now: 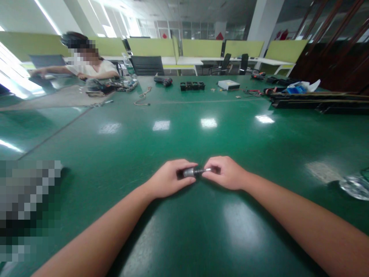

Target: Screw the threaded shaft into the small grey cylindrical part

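Observation:
Low over the green table (173,142), both hands hold one short, grey-and-black cylindrical device (189,172). My left hand (165,179) is wrapped around its thicker grey body, thumb and fingers on opposite sides. From the body's right end runs a darker, ribbed section, then a thin shiny metal shaft (206,169). My right hand (229,173) pinches that shaft between thumb and fingertips. The device lies roughly level, pointing left to right. Its left end is hidden in my left palm, and the shaft's far end is partly covered by my right fingers. Its exact kind is unclear.
A blurred-out block (25,192) is at left, a shiny clear object (356,187) at right. Along the far side are a black cordless tool (163,80), black part (192,86), white box (228,85) and long dark bars (314,102). Another person (92,69) sits far left.

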Available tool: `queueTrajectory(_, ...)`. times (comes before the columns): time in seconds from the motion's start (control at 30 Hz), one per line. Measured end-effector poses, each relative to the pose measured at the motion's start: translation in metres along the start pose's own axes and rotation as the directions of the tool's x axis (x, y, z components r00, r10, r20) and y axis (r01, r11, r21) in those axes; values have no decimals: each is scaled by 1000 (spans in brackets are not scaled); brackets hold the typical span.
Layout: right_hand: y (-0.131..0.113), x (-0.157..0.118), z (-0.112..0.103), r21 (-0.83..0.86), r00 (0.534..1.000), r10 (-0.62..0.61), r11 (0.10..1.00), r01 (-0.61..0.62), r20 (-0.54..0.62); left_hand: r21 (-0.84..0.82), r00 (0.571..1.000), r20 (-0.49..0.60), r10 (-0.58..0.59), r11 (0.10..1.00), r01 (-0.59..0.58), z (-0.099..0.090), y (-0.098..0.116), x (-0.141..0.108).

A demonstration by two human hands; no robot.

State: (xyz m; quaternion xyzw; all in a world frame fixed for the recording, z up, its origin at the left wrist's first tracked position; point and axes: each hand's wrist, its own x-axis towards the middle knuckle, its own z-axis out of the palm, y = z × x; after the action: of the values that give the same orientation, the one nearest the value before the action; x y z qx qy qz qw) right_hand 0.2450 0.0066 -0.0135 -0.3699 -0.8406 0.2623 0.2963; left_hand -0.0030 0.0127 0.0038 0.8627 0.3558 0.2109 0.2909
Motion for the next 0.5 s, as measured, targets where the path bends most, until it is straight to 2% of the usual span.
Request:
queueTrajectory(0.27, 2, -1, -2, -83, 996, -73, 994, 76, 43, -86, 998, 23, -65, 994, 66, -3, 3, 1)
queueTrajectory(0.5, 5, -2, -2, -123, 989, -116, 984, 127, 91, -5, 999, 39, -4, 1000, 4, -1, 4, 0)
